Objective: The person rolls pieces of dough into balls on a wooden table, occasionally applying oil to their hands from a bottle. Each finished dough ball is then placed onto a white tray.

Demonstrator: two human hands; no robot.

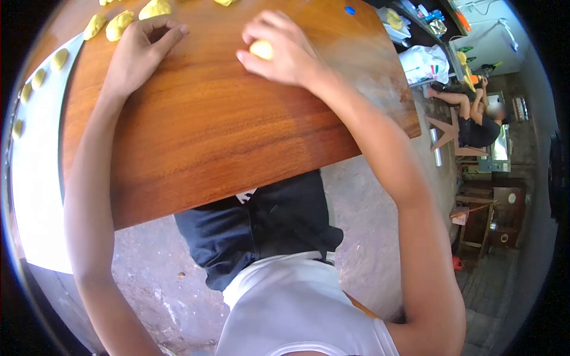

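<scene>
A small pale-yellow dough ball (261, 50) sits in my right hand (284, 52), between the thumb and curled fingers, above the wooden table (214, 136). My left hand (141, 52) rests on the table to the left, loosely curved, with a gap between thumb and fingers and nothing visible in it. Right beside its knuckles lies a rough yellow dough piece (119, 26). Another dough lump (155, 8) is just beyond that hand, and a third dough piece (95, 26) lies farther left.
Along the left edge, a white tray (38, 196) carries several small dough balls (59, 59). A blue cap-like object (350, 10) lies at the table's far side. Shelves and a white plastic bag (424, 64) stand to the right. Another person (480, 127) sits in the background.
</scene>
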